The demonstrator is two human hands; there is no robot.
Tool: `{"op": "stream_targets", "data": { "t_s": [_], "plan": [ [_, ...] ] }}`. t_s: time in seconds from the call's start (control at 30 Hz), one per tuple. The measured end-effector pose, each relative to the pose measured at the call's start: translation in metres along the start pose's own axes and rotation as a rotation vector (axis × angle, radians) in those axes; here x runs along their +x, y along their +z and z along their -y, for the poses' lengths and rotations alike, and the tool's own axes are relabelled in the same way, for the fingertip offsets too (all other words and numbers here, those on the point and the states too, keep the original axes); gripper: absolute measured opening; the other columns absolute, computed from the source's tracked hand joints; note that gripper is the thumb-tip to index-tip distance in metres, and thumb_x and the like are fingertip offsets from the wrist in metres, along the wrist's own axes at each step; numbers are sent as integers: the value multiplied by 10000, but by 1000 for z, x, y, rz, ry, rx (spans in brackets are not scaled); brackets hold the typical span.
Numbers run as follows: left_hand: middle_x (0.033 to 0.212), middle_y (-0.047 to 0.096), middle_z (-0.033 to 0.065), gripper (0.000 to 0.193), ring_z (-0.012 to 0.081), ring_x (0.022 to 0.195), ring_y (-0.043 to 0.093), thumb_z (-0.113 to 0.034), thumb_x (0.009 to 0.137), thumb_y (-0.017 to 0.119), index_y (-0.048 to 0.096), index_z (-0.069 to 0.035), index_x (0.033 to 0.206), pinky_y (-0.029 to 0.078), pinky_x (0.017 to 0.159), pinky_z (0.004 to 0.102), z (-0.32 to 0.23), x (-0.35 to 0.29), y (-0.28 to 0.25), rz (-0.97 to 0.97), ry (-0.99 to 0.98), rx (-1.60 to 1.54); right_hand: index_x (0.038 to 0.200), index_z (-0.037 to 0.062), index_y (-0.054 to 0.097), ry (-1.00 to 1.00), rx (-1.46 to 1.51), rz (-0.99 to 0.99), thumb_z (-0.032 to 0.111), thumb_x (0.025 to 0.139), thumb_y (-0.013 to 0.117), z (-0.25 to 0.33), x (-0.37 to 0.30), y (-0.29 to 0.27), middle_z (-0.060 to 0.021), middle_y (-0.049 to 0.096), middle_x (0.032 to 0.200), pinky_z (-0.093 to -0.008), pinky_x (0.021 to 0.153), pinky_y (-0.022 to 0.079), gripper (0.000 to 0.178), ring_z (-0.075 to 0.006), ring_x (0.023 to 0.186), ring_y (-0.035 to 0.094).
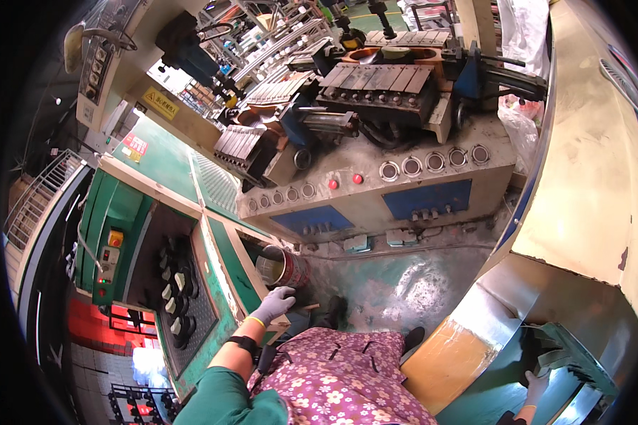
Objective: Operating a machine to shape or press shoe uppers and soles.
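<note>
My left hand (pixel 273 305), in a pale glove, is held out beside a green-edged cabinet (pixel 223 301). Its fingers are apart and slightly bent, with nothing visible in them. A round bucket (pixel 288 268) with a red patterned outside stands just beyond that hand. At the lower right my right hand (pixel 536 387), gloved too, reaches into the opening of a cream machine. Its finger and thumb look spread, close below a hanging dark green strip curtain (pixel 571 358). Whether the hand touches the curtain I cannot tell.
Ahead is a beige machine (pixel 376 180) with slotted clamping blocks, round gauges and red buttons. Dark fittings with pale knobs (pixel 181 304) line the cabinet's black mat at left. A cream machine housing (pixel 581 177) rises at right. My shoes stand on the worn green floor (pixel 404 283).
</note>
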State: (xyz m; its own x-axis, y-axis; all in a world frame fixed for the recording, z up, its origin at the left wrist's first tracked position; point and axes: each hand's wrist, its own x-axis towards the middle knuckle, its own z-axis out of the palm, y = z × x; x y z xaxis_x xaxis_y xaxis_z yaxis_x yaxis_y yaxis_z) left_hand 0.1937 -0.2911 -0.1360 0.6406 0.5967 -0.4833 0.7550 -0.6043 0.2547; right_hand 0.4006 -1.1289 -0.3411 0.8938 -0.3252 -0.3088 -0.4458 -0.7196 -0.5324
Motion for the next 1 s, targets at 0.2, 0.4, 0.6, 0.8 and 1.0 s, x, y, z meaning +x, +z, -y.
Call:
{"op": "stream_targets", "data": {
  "t_s": [0.2,0.4,0.6,0.8,1.0],
  "plan": [
    [1304,582,203,486,363,1234,537,-357,853,595,634,-63,1238,431,1050,396,2,57,13,126,302,80,1357,-44,489,-16,191,50,111,602,806,-15,1,-9,-179,605,1230,-367,1015,421,834,-327,1138,565],
    [1319,580,201,538,353,1237,546,-410,866,564,591,-99,1304,430,1047,404,11,61,-6,100,114,-139,1323,-31,518,-132,315,110,156,626,787,148,-83,17,-125,629,1177,-362,984,435,771,-259,1075,588],
    [1328,583,202,542,320,1246,547,-415,920,562,568,-43,1315,421,1052,378,-5,96,-1,177,303,-375,1314,-29,522,-131,274,684,147,626,786,296,-195,83,-112,629,1172,-357,975,438,758,-241,1065,587],
    [1398,520,215,654,320,1307,485,-460,918,587,499,-1,1376,363,1101,388,-50,87,-34,589,545,-514,1305,-26,527,-157,186,907,138,627,784,383,-252,120,-99,628,1167,-352,966,442,744,-223,1056,586],
    [1489,434,180,869,285,1380,400,-591,885,613,369,3,1470,302,1145,374,-2,78,-60,746,538,-641,1297,-24,531,-427,305,946,128,627,783,530,-298,173,-86,628,1161,-347,957,445,731,-205,1047,585]
  ]
}}
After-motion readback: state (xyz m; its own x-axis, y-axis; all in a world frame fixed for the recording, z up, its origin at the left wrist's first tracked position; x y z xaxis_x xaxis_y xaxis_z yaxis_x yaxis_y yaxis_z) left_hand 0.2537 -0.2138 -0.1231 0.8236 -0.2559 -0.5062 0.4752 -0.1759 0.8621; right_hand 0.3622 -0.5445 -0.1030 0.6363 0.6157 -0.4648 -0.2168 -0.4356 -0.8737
